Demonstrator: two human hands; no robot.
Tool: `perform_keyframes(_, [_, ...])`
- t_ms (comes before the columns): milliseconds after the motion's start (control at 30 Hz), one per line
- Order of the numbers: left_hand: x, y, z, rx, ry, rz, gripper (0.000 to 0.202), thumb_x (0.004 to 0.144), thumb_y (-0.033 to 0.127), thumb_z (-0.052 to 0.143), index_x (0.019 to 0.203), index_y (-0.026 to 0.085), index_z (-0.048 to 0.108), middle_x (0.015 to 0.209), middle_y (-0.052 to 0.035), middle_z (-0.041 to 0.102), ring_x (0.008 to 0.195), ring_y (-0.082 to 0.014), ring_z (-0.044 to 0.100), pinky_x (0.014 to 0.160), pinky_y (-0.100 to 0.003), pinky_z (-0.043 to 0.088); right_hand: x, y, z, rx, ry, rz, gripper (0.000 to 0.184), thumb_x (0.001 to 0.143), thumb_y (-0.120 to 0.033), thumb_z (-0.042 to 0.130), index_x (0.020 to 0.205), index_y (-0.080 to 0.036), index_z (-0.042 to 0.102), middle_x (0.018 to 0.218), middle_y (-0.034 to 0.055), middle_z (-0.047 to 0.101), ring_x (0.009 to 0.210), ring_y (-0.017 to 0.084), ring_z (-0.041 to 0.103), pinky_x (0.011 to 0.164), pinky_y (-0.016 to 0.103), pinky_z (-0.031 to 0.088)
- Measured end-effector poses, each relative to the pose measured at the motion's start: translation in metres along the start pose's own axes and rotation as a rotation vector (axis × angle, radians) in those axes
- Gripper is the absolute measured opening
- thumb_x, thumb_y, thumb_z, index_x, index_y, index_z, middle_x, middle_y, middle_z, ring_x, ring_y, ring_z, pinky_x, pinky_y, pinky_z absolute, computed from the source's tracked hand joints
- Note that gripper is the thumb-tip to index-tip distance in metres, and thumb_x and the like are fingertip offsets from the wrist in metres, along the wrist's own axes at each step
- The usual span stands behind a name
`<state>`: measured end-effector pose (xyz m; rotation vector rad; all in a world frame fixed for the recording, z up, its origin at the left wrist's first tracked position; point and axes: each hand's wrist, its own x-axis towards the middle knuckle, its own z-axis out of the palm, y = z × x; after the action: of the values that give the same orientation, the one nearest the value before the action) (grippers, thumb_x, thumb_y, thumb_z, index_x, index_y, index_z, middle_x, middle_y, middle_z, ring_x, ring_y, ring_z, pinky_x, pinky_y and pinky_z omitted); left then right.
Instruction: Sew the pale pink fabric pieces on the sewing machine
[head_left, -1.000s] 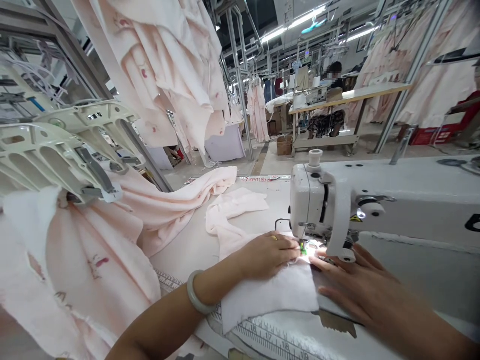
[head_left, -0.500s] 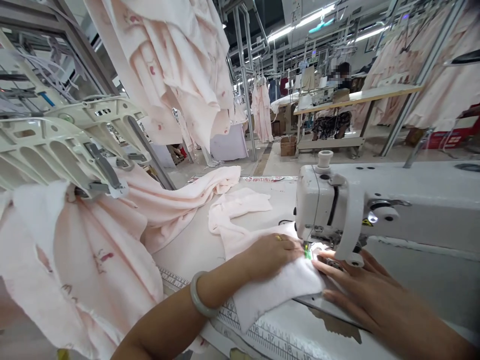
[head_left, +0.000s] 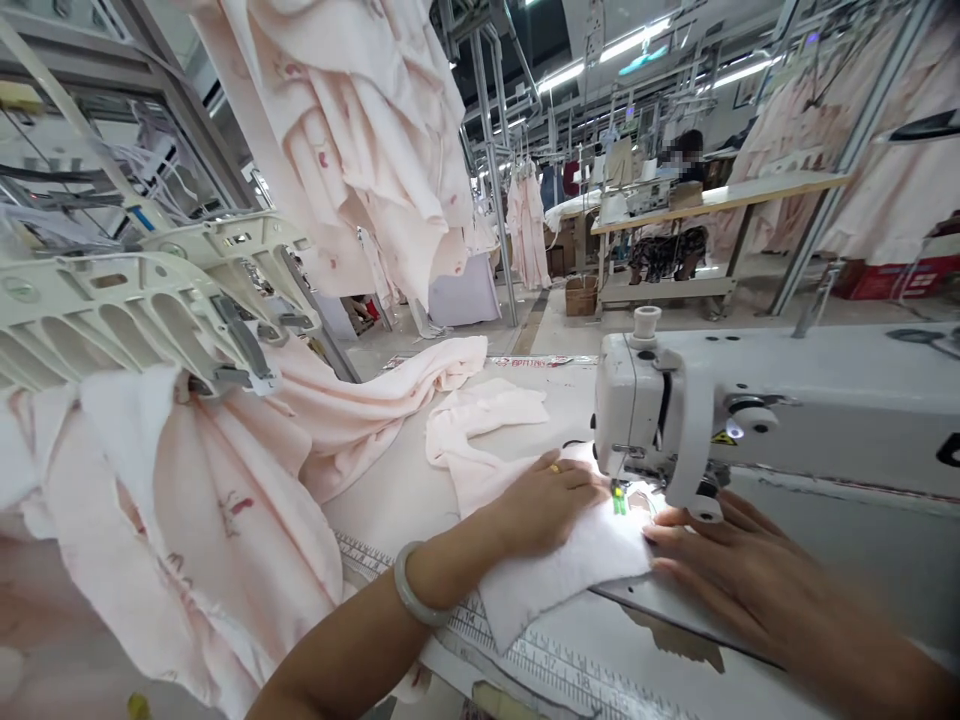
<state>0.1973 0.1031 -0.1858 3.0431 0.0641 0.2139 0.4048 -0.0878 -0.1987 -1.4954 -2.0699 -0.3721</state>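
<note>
A white sewing machine [head_left: 750, 400] stands on the table [head_left: 390, 500]. Under its needle [head_left: 618, 498] lies a pale pink and white fabric piece [head_left: 570, 565]. My left hand [head_left: 544, 500], with a ring and a pale bangle on the wrist, lies flat on the fabric just left of the needle, fingers stretched out. My right hand [head_left: 739, 565] rests flat on the machine bed to the right of the needle, its fingertips touching the fabric's edge. The fabric trails back in a crumpled strip [head_left: 487, 420] behind my left hand.
A cream plastic clamp rack [head_left: 150, 300] holds pink garment pieces [head_left: 210, 510] at the left. More pink garments [head_left: 360, 140] hang overhead. A ruler strip [head_left: 540, 665] runs along the table's front edge. A person sits at a far workbench [head_left: 712, 195].
The fabric has been fed further back under the needle, so less of it hangs toward the front edge. Both hands stayed flat on it and shifted slightly with it.
</note>
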Motion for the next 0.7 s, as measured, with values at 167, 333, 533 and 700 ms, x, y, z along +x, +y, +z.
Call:
perform_keyframes(167, [-0.017, -0.016, -0.034, 0.085, 0.028, -0.638, 0.036, 0.113, 0.041, 0.051, 0.138, 0.022, 0.067, 0.15, -0.0118, 0.067, 0.157, -0.0293, 0.047, 0.137, -0.058, 0.027, 0.006, -0.011, -0.005, -0.037, 0.103, -0.064, 0.043, 0.119, -0.046, 0.044, 0.105, -0.028, 0.08, 0.102, -0.0025, 0.084, 0.088, 0.019, 0.08, 0.087, 0.039, 0.059])
perform_keyframes(333, [-0.085, -0.009, -0.057, 0.155, -0.095, -1.042, 0.039, 0.109, 0.037, 0.052, 0.122, 0.008, 0.073, 0.129, -0.0268, 0.072, 0.128, -0.0384, 0.069, 0.107, -0.052, 0.056, -0.011, -0.038, 0.008, 0.048, 0.053, -0.035, 0.04, 0.112, -0.051, 0.054, 0.141, -0.032, 0.074, 0.128, 0.0044, 0.08, 0.111, 0.025, 0.079, 0.086, 0.034, 0.067])
perform_keyframes(533, [-0.166, 0.075, -0.024, -0.094, -0.514, -0.651, 0.039, 0.101, 0.05, 0.065, 0.079, 0.019, 0.073, 0.071, -0.0084, 0.072, 0.068, -0.0239, 0.071, 0.07, -0.031, 0.054, -0.015, -0.053, 0.022, 0.193, -0.275, -0.222, 0.089, 0.102, -0.066, 0.067, 0.176, -0.034, 0.029, 0.159, 0.0068, 0.06, 0.139, 0.034, 0.066, 0.12, 0.056, 0.054])
perform_keyframes(700, [-0.136, 0.092, -0.031, -0.12, -0.274, -0.287, 0.038, 0.099, 0.057, 0.073, 0.1, 0.019, 0.075, 0.102, -0.0108, 0.079, 0.098, -0.0269, 0.076, 0.09, -0.034, 0.059, -0.002, -0.042, 0.022, 0.055, -0.148, -0.234, 0.074, 0.106, -0.053, 0.067, 0.172, -0.036, 0.038, 0.15, 0.0064, 0.069, 0.129, 0.034, 0.072, 0.107, 0.055, 0.058])
